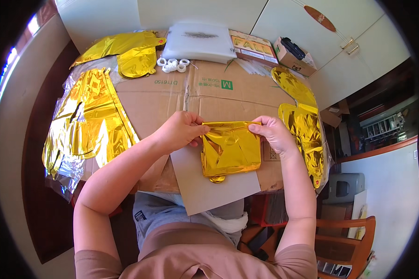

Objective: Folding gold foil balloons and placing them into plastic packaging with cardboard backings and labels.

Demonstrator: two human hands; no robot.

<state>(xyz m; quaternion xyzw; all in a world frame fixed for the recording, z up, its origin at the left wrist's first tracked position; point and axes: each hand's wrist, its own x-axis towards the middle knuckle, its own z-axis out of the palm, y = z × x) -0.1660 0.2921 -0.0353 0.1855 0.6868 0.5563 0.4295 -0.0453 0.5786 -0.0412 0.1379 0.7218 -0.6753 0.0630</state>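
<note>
A folded gold foil balloon hangs in front of me, roughly square, with a small rounded tab at its bottom edge. My left hand pinches its upper left corner between thumb and fingers. At the upper right corner, my right hand grips the foil in the same way. Beneath the balloon lies a pale grey card, partly covered by it and jutting past the table's near edge. Flat cardboard covers the tabletop under the card.
Flat gold foil balloons lie at left, far left and right. Along the back are white ribbon rolls, a stack of clear plastic bags, a printed box and a small carton. A wooden chair stands lower right.
</note>
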